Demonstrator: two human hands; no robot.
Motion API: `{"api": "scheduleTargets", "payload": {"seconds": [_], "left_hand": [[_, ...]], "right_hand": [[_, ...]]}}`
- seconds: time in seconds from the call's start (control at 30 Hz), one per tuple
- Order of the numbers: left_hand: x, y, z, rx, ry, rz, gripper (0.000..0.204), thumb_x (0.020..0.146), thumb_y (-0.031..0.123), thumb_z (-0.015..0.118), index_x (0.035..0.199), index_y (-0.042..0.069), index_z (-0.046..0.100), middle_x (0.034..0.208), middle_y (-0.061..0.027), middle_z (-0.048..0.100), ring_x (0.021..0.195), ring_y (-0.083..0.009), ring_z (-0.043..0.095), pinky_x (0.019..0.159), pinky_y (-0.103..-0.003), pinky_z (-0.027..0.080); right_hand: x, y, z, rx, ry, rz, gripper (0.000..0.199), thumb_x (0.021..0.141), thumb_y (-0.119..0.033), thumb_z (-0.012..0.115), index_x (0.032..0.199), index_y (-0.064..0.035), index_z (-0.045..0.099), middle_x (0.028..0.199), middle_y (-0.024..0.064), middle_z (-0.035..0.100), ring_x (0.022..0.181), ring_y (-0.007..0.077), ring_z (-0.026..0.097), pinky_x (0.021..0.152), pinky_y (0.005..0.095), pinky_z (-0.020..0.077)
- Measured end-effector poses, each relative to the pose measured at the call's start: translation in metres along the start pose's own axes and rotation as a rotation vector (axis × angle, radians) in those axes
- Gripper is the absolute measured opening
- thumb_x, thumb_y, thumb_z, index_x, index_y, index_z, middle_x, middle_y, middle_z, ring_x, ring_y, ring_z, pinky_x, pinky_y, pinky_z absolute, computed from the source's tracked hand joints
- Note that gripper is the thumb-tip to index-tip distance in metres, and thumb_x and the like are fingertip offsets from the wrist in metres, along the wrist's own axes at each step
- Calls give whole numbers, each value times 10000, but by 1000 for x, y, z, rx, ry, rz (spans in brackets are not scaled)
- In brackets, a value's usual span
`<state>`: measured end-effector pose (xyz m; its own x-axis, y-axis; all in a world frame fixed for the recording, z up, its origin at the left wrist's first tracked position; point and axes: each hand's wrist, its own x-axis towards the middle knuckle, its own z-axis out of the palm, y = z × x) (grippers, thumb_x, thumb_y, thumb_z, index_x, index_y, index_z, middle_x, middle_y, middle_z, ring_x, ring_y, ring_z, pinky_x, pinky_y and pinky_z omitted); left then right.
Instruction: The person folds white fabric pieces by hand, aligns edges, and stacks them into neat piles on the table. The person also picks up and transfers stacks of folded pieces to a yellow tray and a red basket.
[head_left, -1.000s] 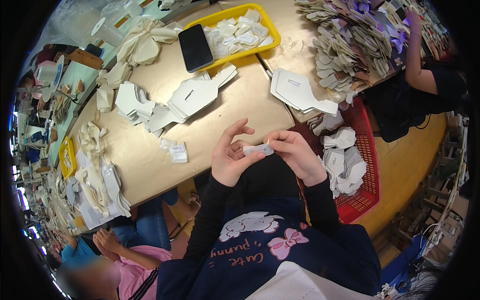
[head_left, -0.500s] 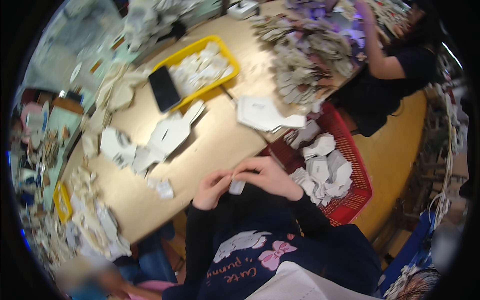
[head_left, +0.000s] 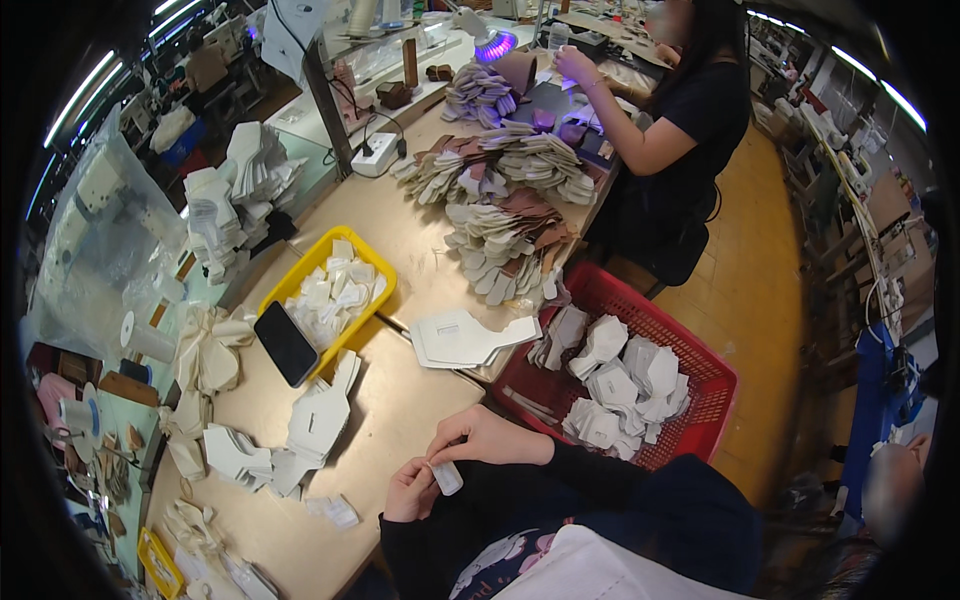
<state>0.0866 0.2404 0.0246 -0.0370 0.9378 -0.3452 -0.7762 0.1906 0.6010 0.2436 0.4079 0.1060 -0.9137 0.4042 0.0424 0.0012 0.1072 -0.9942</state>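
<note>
Both my hands meet at the table's near edge, around a small white flat piece (head_left: 447,479). My left hand (head_left: 408,492) pinches it from the left, and the fingertips of my right hand (head_left: 484,437) close on its upper end. Whether it is cloth, paper or a label I cannot make out. A few similar small white pieces (head_left: 333,511) lie on the table to the left of my hands. Beyond them are stacked white cut pieces with slots (head_left: 318,424), and another flat white stack (head_left: 462,339) sits at the table's right edge.
A yellow tray (head_left: 387,272) holds white pieces, with a black phone (head_left: 286,344) leaning on its edge. To the right stands a red basket (head_left: 716,388) with white bundles. Grey and brown piles (head_left: 505,225) cover the far table, where a co-worker (head_left: 690,130) sits under a purple-lit lamp (head_left: 494,45).
The view has tilted up, so the far room shows and the table sits lower in the picture. My hands keep hold of the small white piece, now turned more upright.
</note>
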Motion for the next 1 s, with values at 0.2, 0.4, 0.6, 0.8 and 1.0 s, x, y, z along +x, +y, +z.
{"api": "scheduleTargets", "payload": {"seconds": [0.2, 0.4, 0.6, 0.8, 1.0], "left_hand": [[1, 3, 7, 64, -3, 87, 137, 948, 118, 630, 1048, 35, 587, 1014, -58, 631, 959, -149, 616, 875, -303, 492], [-3, 6, 26, 42, 144, 249, 96, 950, 79, 608, 1032, 41, 577, 1041, -48, 615, 935, -124, 597, 812, -260, 486], [-1, 1, 37, 408, 325, 331, 92, 955, 107, 608, 1007, 36, 583, 868, 19, 560, 764, -49, 503, 675, -194, 402], [3, -6, 57, 222, 386, 410, 87, 968, 82, 578, 1022, 24, 542, 984, -25, 584, 961, -105, 556, 896, -249, 441], [-1, 7, 69, 226, 352, 425, 76, 973, 77, 569, 1009, 23, 529, 970, -31, 573, 929, -104, 556, 871, -252, 454]], "right_hand": [[1, 11, 1, -11, -54, -27, 162, 852, -106, 708, 989, -21, 728, 841, 55, 692, 789, 111, 628, 726, 267, 494], [1, 20, 23, 338, 43, 229, 267, 931, -143, 647, 1144, 18, 639, 951, 43, 677, 858, 80, 610, 776, 239, 493], [-9, 21, 26, 233, 266, 295, 129, 905, -81, 657, 919, 41, 696, 820, 15, 690, 769, 50, 601, 704, 209, 477], [-7, 10, 22, -50, 292, 281, 144, 909, -81, 653, 934, 57, 684, 796, 28, 686, 720, 53, 597, 658, 215, 476], [-2, -1, 18, 151, 233, 279, 161, 917, -83, 649, 975, 65, 676, 821, 48, 690, 722, 62, 612, 649, 204, 475]]}}
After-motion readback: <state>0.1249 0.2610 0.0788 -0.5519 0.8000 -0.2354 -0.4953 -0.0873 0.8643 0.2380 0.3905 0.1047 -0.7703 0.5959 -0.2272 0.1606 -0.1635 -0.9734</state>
